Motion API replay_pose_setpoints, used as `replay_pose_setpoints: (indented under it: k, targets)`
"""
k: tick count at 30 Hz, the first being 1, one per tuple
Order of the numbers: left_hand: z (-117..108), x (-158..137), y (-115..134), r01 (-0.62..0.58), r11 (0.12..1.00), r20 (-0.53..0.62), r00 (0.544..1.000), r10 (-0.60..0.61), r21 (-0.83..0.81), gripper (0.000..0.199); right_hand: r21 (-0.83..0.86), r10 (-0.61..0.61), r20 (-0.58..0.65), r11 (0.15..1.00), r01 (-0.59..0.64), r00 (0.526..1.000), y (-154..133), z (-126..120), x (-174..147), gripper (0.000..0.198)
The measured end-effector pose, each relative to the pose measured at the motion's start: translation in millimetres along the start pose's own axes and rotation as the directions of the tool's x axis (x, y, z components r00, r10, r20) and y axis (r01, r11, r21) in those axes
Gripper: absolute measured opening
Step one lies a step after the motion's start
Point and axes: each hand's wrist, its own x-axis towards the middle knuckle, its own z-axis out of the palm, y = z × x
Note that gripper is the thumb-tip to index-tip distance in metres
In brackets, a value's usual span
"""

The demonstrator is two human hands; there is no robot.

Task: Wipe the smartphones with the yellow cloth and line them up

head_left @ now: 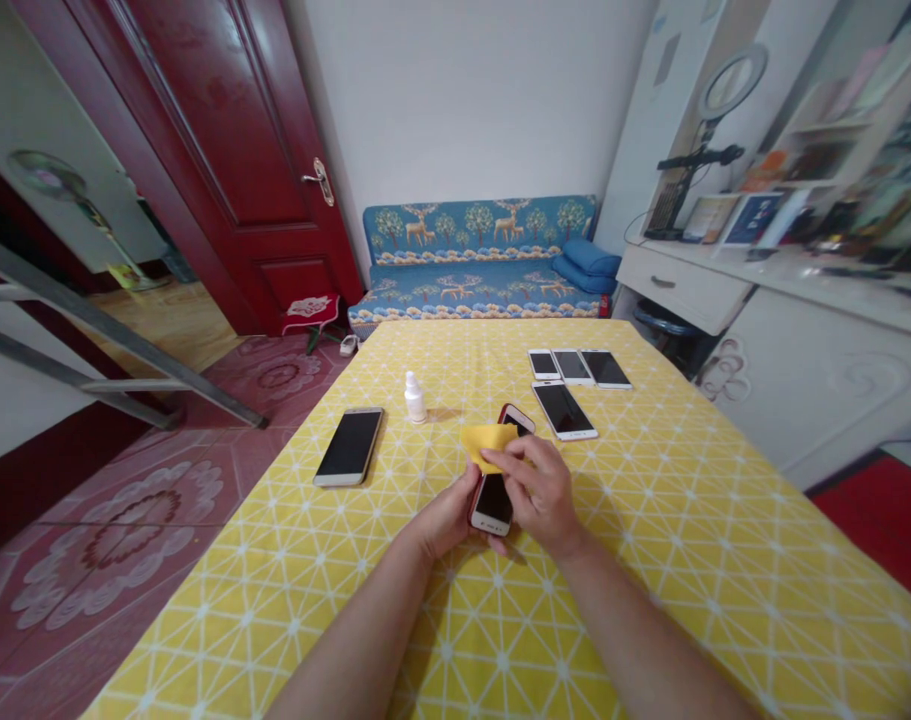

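Note:
My left hand (452, 512) is closed around a white-fronted smartphone (492, 503) with a dark screen, held up off the tablecloth near the middle of the table. In my right hand (546, 492) a yellow cloth (486, 443) is pinched, lying over the upper end of that phone. Just beyond the cloth is a red phone case (516, 418), partly hidden by it. A small white bottle (414, 398) stands upright to the left, and farther left a large dark-screened phone (349, 447) lies flat.
Another white phone (565, 410) lies right of the case. Behind it several phones (575, 367) sit side by side. A yellow patterned tablecloth (635, 570) covers the table. A blue sofa (477, 265) is beyond, a white dresser (792, 360) at the right.

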Motion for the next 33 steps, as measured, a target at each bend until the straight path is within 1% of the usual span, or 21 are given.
replay_pose_setpoints:
  k: [3,5,7,9,10,12,13,16,18,20,22,25,28,30,33]
  targets:
    - [-0.8,2.9,0.9,-0.042,0.999,-0.117,0.992,0.037,-0.035,0.036,0.052,-0.098,0.074,0.994,0.095,0.992,-10.2,1.5,0.2,0.041]
    - [-1.5,3.9,3.0,-0.074,0.992,-0.183,0.982,0.055,-0.101,0.037,0.089,-0.161,0.123,0.985,0.151,0.979,-15.8,4.5,-0.1,0.038]
    - [-2.0,3.8,5.2,-0.087,0.983,-0.225,0.973,0.050,-0.159,0.041,0.111,-0.209,0.166,0.975,0.192,0.964,-19.0,7.7,-0.3,0.035]
    - [-1.8,2.9,6.5,-0.099,0.982,-0.249,0.967,0.056,-0.163,0.038,0.097,-0.224,0.183,0.973,0.209,0.957,-19.1,9.5,0.0,0.036]
    - [-1.4,2.4,6.6,-0.102,0.986,-0.253,0.965,0.066,-0.135,0.034,0.071,-0.215,0.174,0.976,0.206,0.961,-17.8,9.7,0.4,0.037]
    - [0.1,1.1,6.2,-0.076,0.996,-0.221,0.973,0.064,-0.046,0.030,-0.011,-0.165,0.123,0.986,0.167,0.979,-12.9,8.3,1.6,0.042]
    - [1.2,0.4,6.0,-0.048,0.999,-0.187,0.981,0.046,-0.005,0.033,-0.060,-0.128,0.082,0.989,0.133,0.988,-9.4,6.9,2.3,0.044]
    - [5.0,-1.8,7.0,0.052,0.998,-0.058,0.997,-0.049,0.046,0.054,-0.172,-0.019,-0.065,0.985,0.008,0.998,2.7,1.5,3.6,0.047]
    - [7.5,-3.5,8.9,0.085,0.995,0.005,0.996,-0.085,0.055,0.059,-0.207,0.048,-0.156,0.975,-0.080,0.987,10.4,-1.7,3.4,0.046]
    - [9.1,-5.2,10.7,0.083,0.994,0.039,0.996,-0.086,0.067,0.053,-0.210,0.130,-0.220,0.962,-0.177,0.967,16.7,-3.8,2.2,0.044]
    - [9.8,-6.6,11.7,0.061,0.995,0.053,0.996,-0.065,0.075,0.047,-0.189,0.211,-0.256,0.946,-0.263,0.943,21.0,-4.6,0.3,0.041]
    - [9.1,-7.2,11.9,0.025,0.998,0.073,0.997,-0.029,0.051,0.047,-0.179,0.278,-0.243,0.929,-0.325,0.929,24.0,-3.6,-2.9,0.038]
    - [6.8,-5.4,11.8,-0.020,1.000,0.070,0.997,0.022,-0.019,0.050,-0.220,0.267,-0.147,0.930,-0.295,0.952,23.3,-0.5,-5.0,0.038]
    - [4.7,-3.3,12.2,-0.076,0.995,0.010,0.997,0.077,-0.069,0.048,-0.242,0.241,-0.073,0.937,-0.251,0.968,21.0,2.1,-5.5,0.038]
    - [1.5,0.0,12.9,-0.188,0.975,-0.167,0.972,0.167,-0.122,0.038,-0.253,0.200,-0.003,0.948,-0.194,0.980,14.3,5.3,-4.6,0.036]
